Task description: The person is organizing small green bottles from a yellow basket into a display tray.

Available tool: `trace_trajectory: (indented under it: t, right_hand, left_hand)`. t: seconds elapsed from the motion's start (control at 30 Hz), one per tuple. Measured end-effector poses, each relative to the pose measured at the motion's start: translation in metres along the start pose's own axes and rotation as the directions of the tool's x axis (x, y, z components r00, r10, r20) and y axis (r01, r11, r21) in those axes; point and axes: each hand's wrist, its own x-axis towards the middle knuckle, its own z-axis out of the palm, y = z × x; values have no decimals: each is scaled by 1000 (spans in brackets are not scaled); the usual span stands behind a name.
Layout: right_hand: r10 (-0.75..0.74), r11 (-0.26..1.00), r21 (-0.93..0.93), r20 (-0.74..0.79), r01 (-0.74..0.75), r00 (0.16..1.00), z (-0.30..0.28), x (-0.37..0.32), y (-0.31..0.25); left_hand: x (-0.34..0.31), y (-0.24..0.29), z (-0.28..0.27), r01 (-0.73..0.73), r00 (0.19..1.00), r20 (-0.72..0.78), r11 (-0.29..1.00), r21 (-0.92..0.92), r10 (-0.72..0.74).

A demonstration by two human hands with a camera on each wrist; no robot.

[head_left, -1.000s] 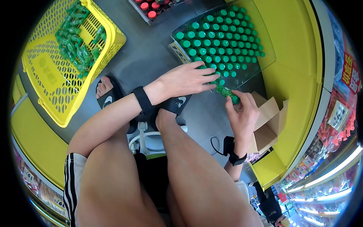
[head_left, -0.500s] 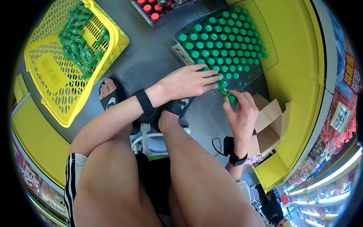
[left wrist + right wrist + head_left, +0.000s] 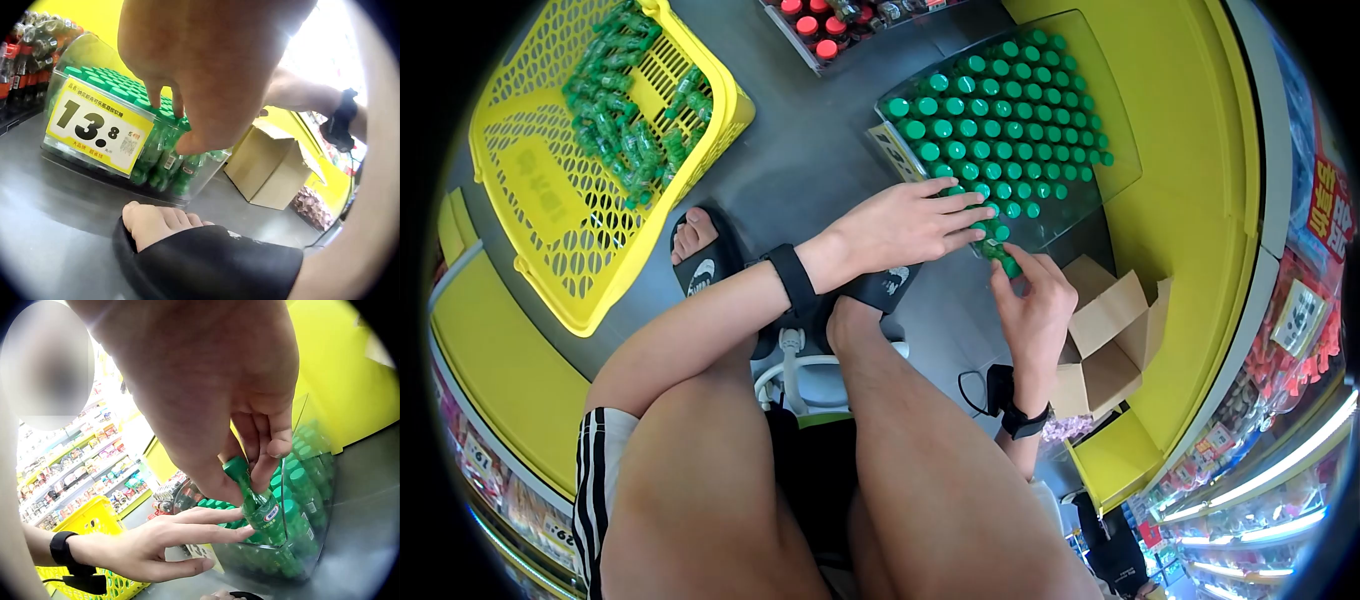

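Rows of small bottles with green caps [image 3: 1005,130] stand upright in a clear bin [image 3: 1090,190]. My right hand [image 3: 1038,305] pinches one green bottle [image 3: 261,509] near its cap, tilted at the bin's near corner. With fingers spread, my left hand [image 3: 905,228] touches the caps along the bin's front edge, beside the held bottle. In the left wrist view, a yellow price sign [image 3: 97,128] is on the bin's front, and my left hand [image 3: 194,75] hides part of the bottles.
A yellow basket [image 3: 730,115] holding green bottles stands on the floor at the left. Behind the bin's left side are red-capped bottles [image 3: 807,27]. An open cardboard box [image 3: 1110,365] sits near my right hand, beside a yellow shelf base [image 3: 1200,190]. My feet are below the bin.
My right hand has moved the held bottle slightly closer to the bin and my left fingers. The whole head view has shifted a little, with the bin and basket lower and further right.
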Motion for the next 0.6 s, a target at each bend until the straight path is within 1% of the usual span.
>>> trace_trajectory:
  t: [0.13,0.2,0.23,0.3,0.43,0.5,0.53,0.6]
  right_hand:
    - [31,1000,0,-6,-31,1000,1,-1,-3]
    - [73,996,-46,-7,-73,997,2,0,-6]
    - [74,996,-48,-7,-75,997,3,0,-7]
    - [136,990,-25,-45,-137,990,6,1,-9]
    - [156,987,-27,-55,-158,986,1,1,-13]
    - [200,980,54,-182,-193,963,-5,0,-17]
    - [227,974,40,-229,-224,947,-11,2,-18]
    - [221,975,41,-240,-218,945,-11,8,-17]
  left_hand:
    - [-4,1,4,-1,1000,16,1000,-5,1]
    - [-6,1,3,21,999,40,999,-47,-19]
    - [-7,1,3,20,999,39,999,-50,-18]
    - [-8,1,3,52,997,60,993,-109,-45]
    - [-7,-1,5,65,997,53,989,-136,-58]
    - [-8,-1,5,53,997,67,989,-141,-44]
    - [-8,0,7,52,997,67,988,-145,-42]
    - [-9,1,10,33,999,11,995,-93,-32]
